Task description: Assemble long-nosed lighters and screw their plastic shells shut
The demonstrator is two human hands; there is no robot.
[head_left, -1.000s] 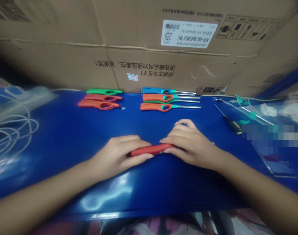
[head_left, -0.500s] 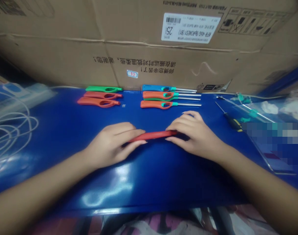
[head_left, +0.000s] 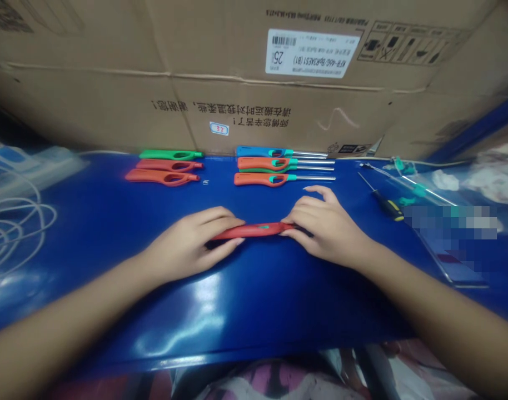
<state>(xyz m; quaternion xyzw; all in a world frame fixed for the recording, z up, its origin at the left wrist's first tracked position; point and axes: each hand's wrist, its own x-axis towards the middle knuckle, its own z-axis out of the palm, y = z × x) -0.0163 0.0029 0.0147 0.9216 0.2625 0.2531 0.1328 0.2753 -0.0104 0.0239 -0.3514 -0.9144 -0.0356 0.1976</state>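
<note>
Between my two hands lies a red lighter handle [head_left: 256,229], level above the blue table, with a small green part showing on its side. My left hand [head_left: 195,236] is closed around its left end. The fingers and thumb of my right hand [head_left: 320,225] pinch the narrow right end, with the index finger lifted away. Behind my left hand lie loose handles, a green one [head_left: 168,155] and red ones [head_left: 162,177], beside a few tiny metal pins [head_left: 206,182]. Several gas lighters [head_left: 260,179] with metal tubes and teal triggers lie in a stack behind my right hand.
A large cardboard box [head_left: 220,50] stands along the back. At right are a screwdriver [head_left: 388,204], clear bags with teal parts [head_left: 412,189] and a flat glossy device [head_left: 449,261], partly blurred out. A coiled white cable [head_left: 24,228] lies at left on the blue table [head_left: 258,311].
The red handle has rolled in my hands, and a green part on its side now shows. My head view has shifted slightly to the right.
</note>
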